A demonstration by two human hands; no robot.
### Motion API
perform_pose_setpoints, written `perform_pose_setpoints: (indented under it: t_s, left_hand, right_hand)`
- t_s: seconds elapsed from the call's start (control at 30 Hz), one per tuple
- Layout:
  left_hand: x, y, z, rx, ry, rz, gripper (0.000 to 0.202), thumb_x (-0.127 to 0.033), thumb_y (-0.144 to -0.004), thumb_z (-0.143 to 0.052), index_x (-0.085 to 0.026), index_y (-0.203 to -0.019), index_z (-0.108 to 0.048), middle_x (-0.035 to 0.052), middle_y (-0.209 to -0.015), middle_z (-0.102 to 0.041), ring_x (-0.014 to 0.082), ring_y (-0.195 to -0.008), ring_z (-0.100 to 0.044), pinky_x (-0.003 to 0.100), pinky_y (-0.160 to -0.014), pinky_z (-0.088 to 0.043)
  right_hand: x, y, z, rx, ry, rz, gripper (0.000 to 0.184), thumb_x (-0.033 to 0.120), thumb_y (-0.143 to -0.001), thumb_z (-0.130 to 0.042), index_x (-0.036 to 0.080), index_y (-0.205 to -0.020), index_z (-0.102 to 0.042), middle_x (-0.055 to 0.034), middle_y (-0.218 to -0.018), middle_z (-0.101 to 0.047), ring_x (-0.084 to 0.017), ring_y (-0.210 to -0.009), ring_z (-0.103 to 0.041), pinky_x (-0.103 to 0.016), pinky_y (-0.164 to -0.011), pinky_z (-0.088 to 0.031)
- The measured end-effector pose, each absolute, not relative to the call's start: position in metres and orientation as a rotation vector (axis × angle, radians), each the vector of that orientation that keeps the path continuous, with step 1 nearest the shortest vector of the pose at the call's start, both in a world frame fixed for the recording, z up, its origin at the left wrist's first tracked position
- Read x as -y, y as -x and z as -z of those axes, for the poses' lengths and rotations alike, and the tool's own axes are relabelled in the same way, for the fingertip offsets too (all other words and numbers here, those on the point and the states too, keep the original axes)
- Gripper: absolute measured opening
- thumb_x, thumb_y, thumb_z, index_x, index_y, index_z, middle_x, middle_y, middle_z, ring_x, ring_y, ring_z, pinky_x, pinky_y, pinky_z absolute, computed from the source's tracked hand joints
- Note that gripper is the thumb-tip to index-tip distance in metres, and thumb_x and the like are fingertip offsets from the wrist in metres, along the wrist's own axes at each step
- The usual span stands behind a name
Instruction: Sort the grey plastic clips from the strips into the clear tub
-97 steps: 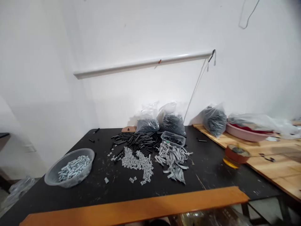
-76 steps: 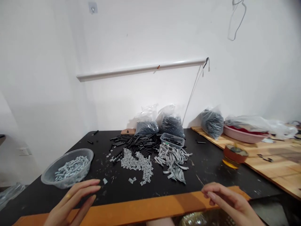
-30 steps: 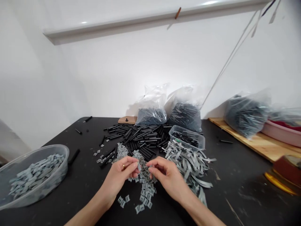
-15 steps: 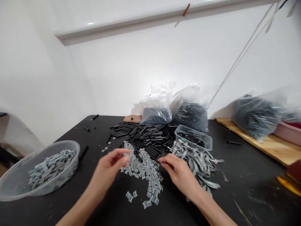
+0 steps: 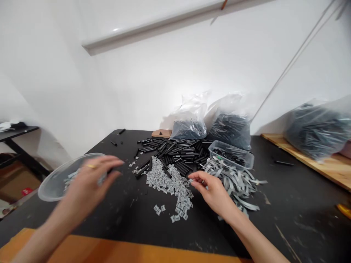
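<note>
My left hand (image 5: 89, 180), blurred by motion and wearing a ring, reaches left with fingers stretched out over the rim of a clear plastic bowl (image 5: 46, 190) that holds small grey pieces. My right hand (image 5: 212, 190) rests on the black table (image 5: 287, 197) with thumb and forefinger pinched at the right edge of a loose pile of small grey pieces (image 5: 167, 180); a grey piece seems to sit at the fingertips. Behind the pile lies a heap of black rods (image 5: 175, 153). To its right lies a heap of grey strips (image 5: 238, 180).
A small clear tub (image 5: 246, 157) of black parts stands behind the strips. Two plastic bags (image 5: 189, 122) of dark parts lean on the wall, a third bag (image 5: 318, 129) on a wooden board (image 5: 323, 166) at right. An orange wooden edge (image 5: 109, 252) runs along the front.
My left hand has swung left from the grey pile to the bowl. My right hand has stayed at the pile's right edge. The camera has turned left.
</note>
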State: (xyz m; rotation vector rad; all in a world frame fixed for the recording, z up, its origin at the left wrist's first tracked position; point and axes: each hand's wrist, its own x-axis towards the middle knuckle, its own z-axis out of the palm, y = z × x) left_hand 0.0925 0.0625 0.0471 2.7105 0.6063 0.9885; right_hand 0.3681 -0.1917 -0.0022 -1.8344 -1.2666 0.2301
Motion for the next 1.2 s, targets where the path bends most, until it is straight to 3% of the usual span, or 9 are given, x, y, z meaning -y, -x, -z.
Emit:
perform_pose_setpoints:
  t_s: [0.1, 0.2, 0.37, 0.57, 0.67, 0.8, 0.97, 1.2]
  left_hand:
    - [-0.007, -0.133, -0.024, -0.368, -2.6, -0.398, 0.019, -0.03, -0.087, -0.057, -0.029, -0.102, -0.069, 0.0033, -0.115, -0.061, 0.0206, -0.104, -0.058, 0.03, -0.092, -0.044]
    - [0.014, -0.155, -0.003, -0.313, -2.501, -0.167, 0.016, -0.021, -0.083, -0.059, -0.025, -0.095, -0.068, 0.0031, -0.104, -0.062, 0.018, -0.093, -0.059, 0.027, -0.083, -0.044]
    - [0.008, -0.167, 0.008, -0.294, -2.503, -0.046, 0.01, -0.012, -0.078, -0.056, -0.02, -0.077, -0.062, 0.0019, -0.085, -0.06, 0.0161, -0.078, -0.056, 0.025, -0.072, -0.039]
    - [0.018, -0.163, 0.002, -0.294, -2.501, 0.003, 0.009, -0.01, -0.074, -0.056, -0.019, -0.074, -0.054, -0.0002, -0.08, -0.06, 0.0153, -0.072, -0.052, 0.025, -0.065, -0.033]
    - [0.022, -0.166, 0.0, -0.317, -2.302, -0.005, 0.003, -0.017, -0.079, -0.058, -0.02, -0.08, -0.059, -0.002, -0.072, -0.059, 0.0139, -0.066, -0.051, 0.024, -0.061, -0.034]
    - [0.025, -0.193, -0.004, -0.384, -1.716, -0.157, 0.013, -0.026, -0.084, -0.061, -0.016, -0.09, -0.067, -0.0003, -0.071, -0.06, 0.0126, -0.068, -0.057, 0.023, -0.067, -0.044]
    - [0.038, -0.23, -0.003, -0.453, -1.126, -0.259, 0.023, -0.021, -0.075, -0.076, -0.014, -0.097, -0.073, 0.0062, -0.092, -0.069, 0.0144, -0.089, -0.064, 0.024, -0.089, -0.05]
    - [0.047, -0.238, 0.01, -0.428, -1.032, -0.218, 0.025, -0.017, -0.074, -0.077, -0.014, -0.099, -0.074, 0.0079, -0.091, -0.072, 0.0136, -0.085, -0.066, 0.021, -0.084, -0.054]
  right_hand:
    - [0.19, -0.37, 0.006, 1.199, 1.817, -0.288, 0.011, 0.027, -0.088, -0.056, 0.02, -0.093, -0.064, -0.0009, -0.082, -0.064, -0.014, -0.074, -0.057, -0.025, -0.069, -0.042]
    - [0.189, -0.372, 0.008, 1.105, 1.75, -0.41, 0.011, 0.027, -0.085, -0.059, 0.018, -0.089, -0.064, 0.0, -0.075, -0.061, -0.012, -0.068, -0.053, -0.024, -0.064, -0.04]
    - [0.188, -0.368, 0.005, 0.927, 1.489, -0.686, 0.019, 0.031, -0.078, -0.068, 0.014, -0.087, -0.064, 0.0007, -0.07, -0.056, -0.01, -0.063, -0.05, -0.023, -0.062, -0.04]
    - [0.191, -0.366, -0.004, 0.754, 1.345, -0.806, 0.028, 0.032, -0.073, -0.075, 0.015, -0.093, -0.068, 0.0002, -0.072, -0.06, -0.01, -0.067, -0.054, -0.023, -0.068, -0.041]
    - [0.191, -0.366, -0.004, 0.745, 1.325, -0.817, 0.025, 0.03, -0.073, -0.075, 0.015, -0.092, -0.069, 0.0001, -0.07, -0.061, -0.01, -0.065, -0.054, -0.023, -0.068, -0.04]
    - [0.19, -0.363, -0.003, 0.746, 1.29, -0.849, 0.022, 0.029, -0.074, -0.075, 0.014, -0.09, -0.07, 0.0004, -0.069, -0.06, -0.009, -0.063, -0.051, -0.022, -0.065, -0.038]
    - [0.19, -0.361, 0.0, 0.73, 1.255, -0.874, 0.024, 0.029, -0.074, -0.075, 0.014, -0.093, -0.071, 0.0006, -0.067, -0.057, -0.009, -0.063, -0.05, -0.022, -0.064, -0.038]
    - [0.189, -0.365, 0.009, 0.681, 1.122, -0.947, 0.029, 0.023, -0.071, -0.077, 0.014, -0.095, -0.065, 0.0007, -0.072, -0.059, -0.008, -0.062, -0.05, -0.021, -0.062, -0.042]
